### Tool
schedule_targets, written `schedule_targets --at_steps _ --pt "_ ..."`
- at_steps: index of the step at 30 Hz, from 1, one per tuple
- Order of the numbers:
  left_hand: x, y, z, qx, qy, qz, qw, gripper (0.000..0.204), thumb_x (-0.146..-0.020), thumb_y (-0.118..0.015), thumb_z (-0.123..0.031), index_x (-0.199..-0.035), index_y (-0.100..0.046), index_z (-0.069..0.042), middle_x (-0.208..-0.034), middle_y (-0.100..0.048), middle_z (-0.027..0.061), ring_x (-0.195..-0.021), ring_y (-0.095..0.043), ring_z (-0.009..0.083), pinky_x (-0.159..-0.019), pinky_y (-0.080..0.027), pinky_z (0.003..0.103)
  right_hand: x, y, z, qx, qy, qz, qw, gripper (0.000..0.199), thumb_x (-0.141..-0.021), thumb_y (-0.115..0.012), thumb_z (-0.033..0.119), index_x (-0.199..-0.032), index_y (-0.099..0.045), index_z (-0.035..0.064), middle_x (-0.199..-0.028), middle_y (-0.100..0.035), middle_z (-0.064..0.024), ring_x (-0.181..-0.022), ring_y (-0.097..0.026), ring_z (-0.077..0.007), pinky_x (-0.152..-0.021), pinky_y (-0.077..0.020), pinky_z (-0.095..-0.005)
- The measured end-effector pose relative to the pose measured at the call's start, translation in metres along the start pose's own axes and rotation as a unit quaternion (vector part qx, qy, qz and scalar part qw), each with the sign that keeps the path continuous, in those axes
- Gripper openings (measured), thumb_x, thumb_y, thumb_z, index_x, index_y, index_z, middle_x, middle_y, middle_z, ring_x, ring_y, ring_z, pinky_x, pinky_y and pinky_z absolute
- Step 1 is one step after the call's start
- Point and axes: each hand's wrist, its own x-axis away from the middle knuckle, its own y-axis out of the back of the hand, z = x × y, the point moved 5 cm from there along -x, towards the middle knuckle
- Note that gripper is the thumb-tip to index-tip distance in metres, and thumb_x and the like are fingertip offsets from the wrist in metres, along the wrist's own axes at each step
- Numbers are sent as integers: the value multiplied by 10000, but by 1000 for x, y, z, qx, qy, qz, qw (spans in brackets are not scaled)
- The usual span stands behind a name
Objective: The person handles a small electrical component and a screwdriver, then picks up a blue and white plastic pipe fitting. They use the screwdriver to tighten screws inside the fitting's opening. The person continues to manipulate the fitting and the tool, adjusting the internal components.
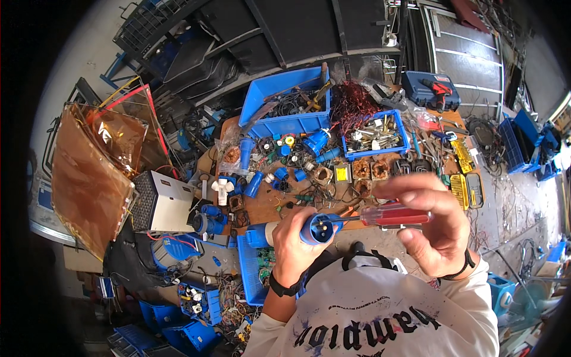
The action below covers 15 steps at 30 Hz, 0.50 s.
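My left hand point(295, 245) is wrapped around a blue industrial plug point(313, 233). The plug's round open end faces right and shows metal pins inside. A blue and off-white cylindrical part point(259, 235) sticks out on the other side of this hand; whether it belongs to the same plug I cannot tell. In my right hand point(443, 223) is a screwdriver with a clear red handle point(395, 215), its thumb and fingers curled loosely around the handle's end. The screwdriver's shaft points left to the plug's rim, and its tip is hard to make out.
Loose blue connectors point(254, 185) and wires litter the wooden table point(270, 207). Behind them stand a large blue crate point(285, 126) of tools and a smaller blue tray point(376, 156) of metal parts. A red drill point(439, 90) lies on a case. Another blue crate point(252, 285) stands below my left hand.
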Motion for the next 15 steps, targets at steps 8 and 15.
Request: schedule_targets --at_steps 8,15 --pt "1 3 -1 1 3 0 1000 516 -648 -910 -126 -1043 -590 -35 -883 -697 110 -754 -697 238 -696 -557 339 7 8 0 16 55 -8 998 382 -857 -679 -56 -1229 -607 -12 -1111 -634 -198 -1098 -627 -310 -877 -554 -418" --pt "3 3 -1 2 0 -4 1000 510 -651 -907 -130 -1040 -590 -35 -872 -700 105 -750 -700 235 -693 -557 339 4 0 5 80 40 34 995 436 -877 -716 63 -1285 -579 1 -1208 -592 -224 -1133 -603 -329 -905 -520 -379"
